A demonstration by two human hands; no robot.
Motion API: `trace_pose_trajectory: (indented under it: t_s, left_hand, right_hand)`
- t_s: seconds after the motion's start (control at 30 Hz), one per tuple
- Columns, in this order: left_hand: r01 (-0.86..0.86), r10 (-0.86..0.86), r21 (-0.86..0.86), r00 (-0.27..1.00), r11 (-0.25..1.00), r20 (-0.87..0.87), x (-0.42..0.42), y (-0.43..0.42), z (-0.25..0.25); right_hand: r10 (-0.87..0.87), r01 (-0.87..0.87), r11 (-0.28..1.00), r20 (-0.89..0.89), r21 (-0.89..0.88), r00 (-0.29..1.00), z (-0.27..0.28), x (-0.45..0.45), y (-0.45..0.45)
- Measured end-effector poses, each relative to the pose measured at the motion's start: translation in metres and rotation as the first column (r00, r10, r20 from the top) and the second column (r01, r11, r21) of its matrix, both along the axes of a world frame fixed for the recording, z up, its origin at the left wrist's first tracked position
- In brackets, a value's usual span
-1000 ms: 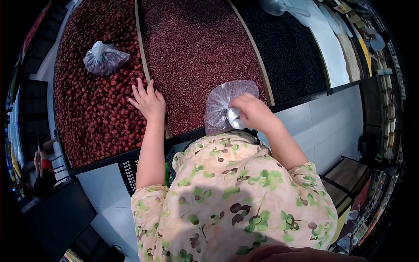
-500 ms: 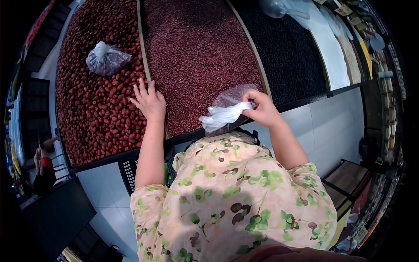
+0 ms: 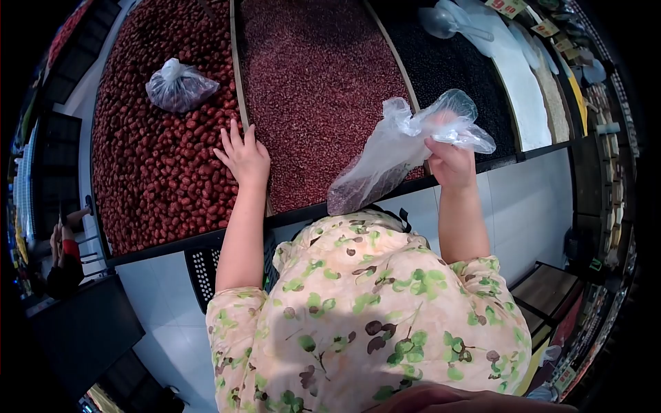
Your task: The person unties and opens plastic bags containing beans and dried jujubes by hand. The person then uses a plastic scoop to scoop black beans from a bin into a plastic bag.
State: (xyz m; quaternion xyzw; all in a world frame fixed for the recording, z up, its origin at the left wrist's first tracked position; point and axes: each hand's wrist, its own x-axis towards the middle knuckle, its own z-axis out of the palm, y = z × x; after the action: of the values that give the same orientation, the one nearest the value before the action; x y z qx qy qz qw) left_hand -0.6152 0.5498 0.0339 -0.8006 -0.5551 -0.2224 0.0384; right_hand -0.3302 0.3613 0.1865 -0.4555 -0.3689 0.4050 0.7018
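My right hand (image 3: 451, 155) is closed on the top of a clear plastic bag (image 3: 385, 155). The bag stretches down to the left, with dark red contents in its lower end near the front edge of the bin of small red beans (image 3: 317, 96). My left hand (image 3: 246, 158) has its fingers spread and holds nothing. It lies over the divider between the red dates (image 3: 165, 165) and the beans. A knotted plastic bag (image 3: 179, 88) with something dark inside rests on the dates, beyond my left hand.
Right of the beans lies a bin of black grains (image 3: 447, 76) with a clear scoop (image 3: 441, 24) at its far end. White goods (image 3: 520, 103) and price signs (image 3: 506, 7) are further right. At the left edge, another person's arms (image 3: 62, 241) show.
My right hand has moved right and upward, drawing the bag's top out long. The white bunched plastic has opened out. My left hand keeps its spread pose; the view has shifted slightly.
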Motion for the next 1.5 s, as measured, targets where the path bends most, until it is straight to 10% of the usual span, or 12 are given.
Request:
trace_pose_trajectory:
  t_s: [0.67,0.8,0.97,1.1,1.2,1.5]
  left_hand:
    - [0.007,-0.007,-0.029,1.000,1.000,0.021,0.000,-0.002,0.004]
    - [0.014,-0.014,-0.031,1.000,0.999,0.022,0.001,-0.001,0.006]
    - [0.035,-0.035,0.011,0.999,0.999,0.035,-0.001,-0.001,0.002]
    - [0.030,-0.030,0.005,0.999,1.000,0.040,0.000,-0.001,0.003]
    - [0.014,-0.014,-0.005,1.000,1.000,0.023,-0.001,0.002,0.000]
    - [0.038,-0.039,0.007,0.996,0.999,0.078,-0.002,0.001,0.000]
  right_hand:
    - [-0.516,0.509,0.842,0.544,0.179,0.661,0.057,0.032,-0.017]
    - [-0.561,0.415,0.772,0.823,0.482,0.086,0.079,0.009,-0.018]
    - [-0.360,0.059,0.932,0.933,0.359,0.020,0.108,-0.037,0.001]
    - [-0.090,0.310,0.931,0.945,0.191,-0.313,0.092,-0.047,0.025]
    - [0.110,0.306,0.952,0.940,-0.006,-0.324,0.081,-0.037,0.022]
    - [0.352,0.015,0.933,0.922,-0.359,0.160,0.099,-0.071,-0.025]
